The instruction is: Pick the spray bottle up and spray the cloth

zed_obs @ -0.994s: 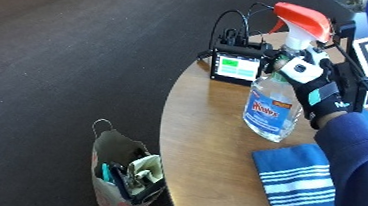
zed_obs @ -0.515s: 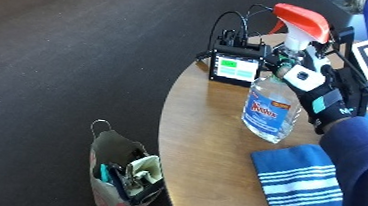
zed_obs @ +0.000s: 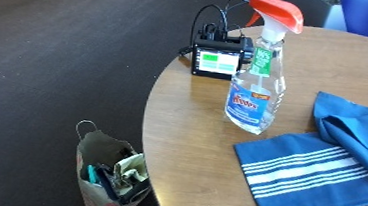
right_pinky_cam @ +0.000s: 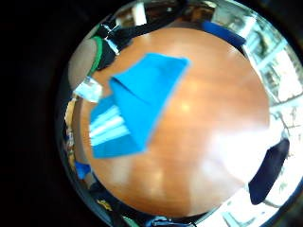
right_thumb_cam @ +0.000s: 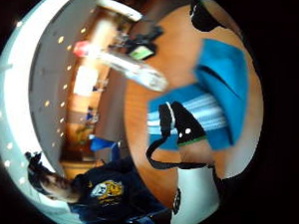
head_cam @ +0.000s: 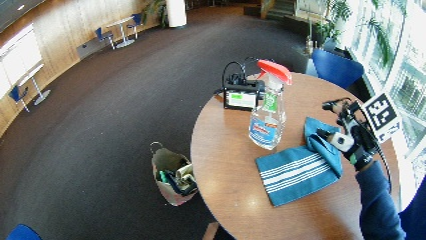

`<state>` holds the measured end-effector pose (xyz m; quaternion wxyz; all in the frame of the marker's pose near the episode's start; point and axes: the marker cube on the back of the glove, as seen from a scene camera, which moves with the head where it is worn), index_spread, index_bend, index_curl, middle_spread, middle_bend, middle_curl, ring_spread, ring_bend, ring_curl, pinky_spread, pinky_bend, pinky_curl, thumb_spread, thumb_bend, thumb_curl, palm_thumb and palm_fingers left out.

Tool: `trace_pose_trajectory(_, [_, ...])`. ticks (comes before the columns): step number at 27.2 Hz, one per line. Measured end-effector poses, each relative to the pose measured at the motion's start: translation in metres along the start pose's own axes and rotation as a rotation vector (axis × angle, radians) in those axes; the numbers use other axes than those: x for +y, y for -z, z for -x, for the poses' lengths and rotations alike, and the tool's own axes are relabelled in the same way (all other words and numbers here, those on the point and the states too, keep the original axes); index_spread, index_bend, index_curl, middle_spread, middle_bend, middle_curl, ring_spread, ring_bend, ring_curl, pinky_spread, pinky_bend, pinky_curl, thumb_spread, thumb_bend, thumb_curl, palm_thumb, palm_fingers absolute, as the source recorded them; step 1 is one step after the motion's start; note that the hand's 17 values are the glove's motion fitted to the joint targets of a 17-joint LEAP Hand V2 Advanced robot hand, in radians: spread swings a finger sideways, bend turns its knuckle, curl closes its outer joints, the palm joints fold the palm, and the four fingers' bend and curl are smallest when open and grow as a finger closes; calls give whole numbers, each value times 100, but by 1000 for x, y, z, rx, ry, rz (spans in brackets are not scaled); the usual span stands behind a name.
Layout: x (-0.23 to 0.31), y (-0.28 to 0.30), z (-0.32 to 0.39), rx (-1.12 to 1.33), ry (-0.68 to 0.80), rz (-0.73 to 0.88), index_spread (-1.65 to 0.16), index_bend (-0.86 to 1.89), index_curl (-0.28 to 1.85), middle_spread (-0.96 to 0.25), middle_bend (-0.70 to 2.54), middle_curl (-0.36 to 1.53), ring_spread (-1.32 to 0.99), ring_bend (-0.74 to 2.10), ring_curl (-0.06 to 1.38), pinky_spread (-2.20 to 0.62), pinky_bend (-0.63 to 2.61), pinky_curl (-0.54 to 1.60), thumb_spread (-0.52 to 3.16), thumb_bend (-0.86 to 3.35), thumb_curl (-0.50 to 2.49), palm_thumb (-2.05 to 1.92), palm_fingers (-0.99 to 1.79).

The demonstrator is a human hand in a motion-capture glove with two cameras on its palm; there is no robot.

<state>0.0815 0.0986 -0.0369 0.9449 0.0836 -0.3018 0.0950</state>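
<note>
Clear spray bottle [zed_obs: 257, 87], orange trigger head, upright beside striped blue cloth [zed_obs: 311, 174]; hand [head_cam: 346, 142] pinching cloth's folded corner.

Spray bottle [zed_obs: 259, 84] stands upright, bare table [zed_obs: 195, 134] around it, open from my side. Black box with cables [zed_obs: 220, 56] sits just behind it. Cloth [zed_obs: 311, 177] lies flat beside.

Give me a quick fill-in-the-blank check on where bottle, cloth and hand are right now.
1. The spray bottle stands ____ on the table.
2. Its trigger head is coloured ____.
3. The cloth is blue with ____ stripes.
4. The gloved right hand is over the folded end of the ____, away from the bottle.

Missing words: upright; orange-red; white; cloth
</note>
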Motion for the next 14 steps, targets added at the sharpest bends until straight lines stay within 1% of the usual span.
trace_pose_trajectory(2, [37,15,-38,214,-120,-2,-37,20,42,-8,15,35,-12,19,31,-1,43,36,97,-2,54,76,61])
trace_pose_trajectory(4, [77,20,-78,331,-260,-1,-37,21,43,-6,14,34,-10,18,31,2,42,36,100,-3,52,75,61])
trace_pose_trajectory(7, [119,13,-124,287,-398,-4,-37,22,43,-5,14,33,-9,18,30,5,41,36,104,-2,51,75,62])
trace_pose_trajectory(10, [132,11,-141,192,-441,-35,-37,23,43,-5,15,32,-8,19,30,7,37,35,108,-1,50,76,66])
trace_pose_trajectory(14, [125,18,-142,210,-423,-64,-36,22,43,-4,15,31,-7,19,30,9,36,34,111,-1,50,78,68])
